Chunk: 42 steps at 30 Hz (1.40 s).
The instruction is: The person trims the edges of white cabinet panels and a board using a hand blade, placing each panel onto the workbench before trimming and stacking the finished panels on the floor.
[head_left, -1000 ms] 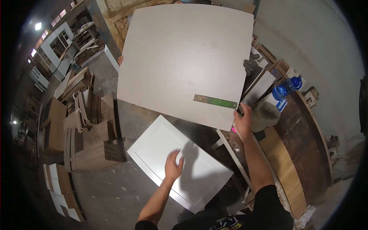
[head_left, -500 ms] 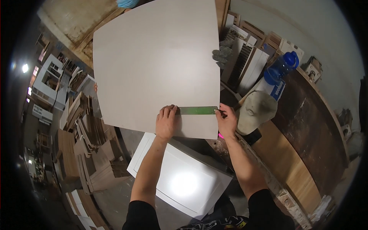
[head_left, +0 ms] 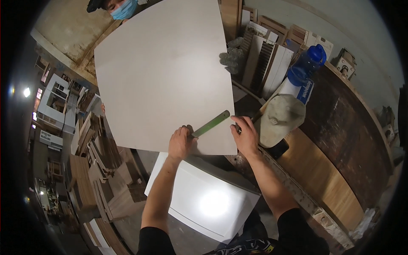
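Observation:
A large pale flat panel (head_left: 165,76) lies in front of me. Near its lower edge my left hand (head_left: 180,143) is closed on one end of a flat green ruler (head_left: 211,123). The ruler slants up to the right across the panel, its far end short of the right edge. My right hand (head_left: 246,137) is at the panel's right edge, apart from the ruler, with thumb and fingers curled. Something dark shows between those fingers, too small to name. The covered end of the ruler is hidden under my left hand.
A masked person (head_left: 123,9) stands beyond the panel. Grey gloves (head_left: 232,57) rest by its right edge. Further right are a blue bottle (head_left: 305,68), a cap (head_left: 281,117) and a wooden board (head_left: 321,170). A white panel (head_left: 199,204) lies below; stacked boards (head_left: 104,159) stand left.
The ruler has swung from level to slanting, its right end rising away from my right hand. My right hand has let go of that end. The masked person shows more.

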### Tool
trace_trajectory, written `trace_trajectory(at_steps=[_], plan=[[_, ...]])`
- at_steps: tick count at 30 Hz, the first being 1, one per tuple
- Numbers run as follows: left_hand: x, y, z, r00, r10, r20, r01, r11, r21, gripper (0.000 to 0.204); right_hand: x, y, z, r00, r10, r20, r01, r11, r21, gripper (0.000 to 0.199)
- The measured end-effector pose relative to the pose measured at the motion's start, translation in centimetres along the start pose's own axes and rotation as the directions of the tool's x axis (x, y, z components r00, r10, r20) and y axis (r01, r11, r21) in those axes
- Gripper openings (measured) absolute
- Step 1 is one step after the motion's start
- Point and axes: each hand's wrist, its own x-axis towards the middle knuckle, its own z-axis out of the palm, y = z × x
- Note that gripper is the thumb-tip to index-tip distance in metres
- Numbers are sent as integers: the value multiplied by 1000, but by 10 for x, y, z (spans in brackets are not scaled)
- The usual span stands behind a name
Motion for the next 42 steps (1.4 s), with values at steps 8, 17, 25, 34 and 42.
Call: trace_trajectory(at_steps=[8, 17, 25, 34, 42], plan=[[-79, 82, 16, 992, -69, 104, 91, 970, -227, 19, -63, -32, -15, 971, 236, -19, -212, 900, 381, 57], [-248, 229, -13, 577, -386, 720, 812, 178, -555, 19, -259, -37, -71, 714, 663, 224, -597, 410, 689, 58], [-365, 261, -30, 538, -315, 782, 842, 242, -482, 29, -365, -70, -156, 643, 747, 170, -700, 482, 526, 39], [-414, 282, -17, 719, -137, 681, 695, 160, -701, 22, -490, -142, -265, 545, 833, -98, -616, 477, 627, 32], [-378, 414, -20, 601, 208, 771, 705, 316, -635, 21, -619, -138, -375, 383, 919, -94, -448, 273, 851, 21]])
